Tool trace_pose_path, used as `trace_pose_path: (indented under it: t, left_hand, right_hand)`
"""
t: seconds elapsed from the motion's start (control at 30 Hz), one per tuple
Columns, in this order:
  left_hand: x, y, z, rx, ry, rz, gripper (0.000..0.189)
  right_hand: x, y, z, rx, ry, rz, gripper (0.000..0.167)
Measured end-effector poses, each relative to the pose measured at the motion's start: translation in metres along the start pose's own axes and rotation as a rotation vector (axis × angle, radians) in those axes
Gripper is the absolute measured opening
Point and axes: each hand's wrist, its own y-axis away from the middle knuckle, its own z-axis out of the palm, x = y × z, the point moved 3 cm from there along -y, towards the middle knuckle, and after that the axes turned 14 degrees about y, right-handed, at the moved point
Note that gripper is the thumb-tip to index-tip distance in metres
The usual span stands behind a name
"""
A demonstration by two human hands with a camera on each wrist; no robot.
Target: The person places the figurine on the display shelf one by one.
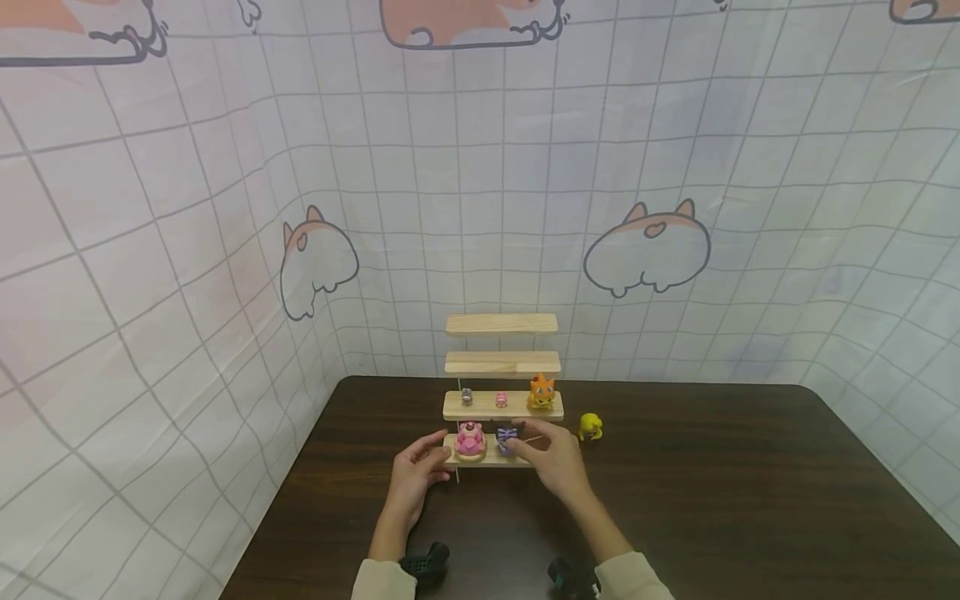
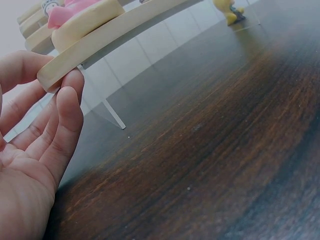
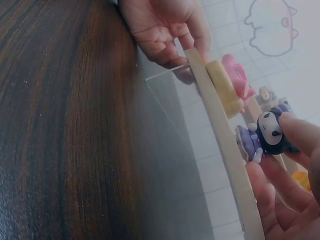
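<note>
My left hand [image 1: 414, 475] grips the left end of the lowest wooden shelf [image 2: 112, 40], with fingers above and below the board. A pink figurine on a round cream base [image 1: 470, 442] sits on that shelf beside those fingers. My right hand [image 1: 558, 460] pinches a figurine with a black hood, white face and purple dress [image 3: 270, 131] by its head. This figurine is upright at the lowest shelf, right of the pink one; whether its base touches the board I cannot tell.
On the shelf above stand a small grey figurine [image 1: 467, 397], a small pink figurine [image 1: 501, 400] and an orange figurine [image 1: 542, 392]. Two bare boards rise behind. A yellow figurine [image 1: 590, 427] stands on the dark table [image 1: 712, 483], right of the rack. A patterned curtain [image 1: 480, 167] surrounds the table.
</note>
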Motion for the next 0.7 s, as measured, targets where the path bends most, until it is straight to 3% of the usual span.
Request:
trace_pose_path:
  t: [0.33, 0.7]
  left_hand:
    - [0.0, 0.0, 0.001, -0.003, 0.005, 0.004, 0.045]
    - [0.001, 0.001, 0.0, 0.002, 0.0, 0.002, 0.045]
  right_hand:
    - [0.001, -0.002, -0.004, -0.057, -0.003, -0.004, 0.036]
    - [0.006, -0.007, -0.035, -0.3, 0.095, -0.072, 0.037]
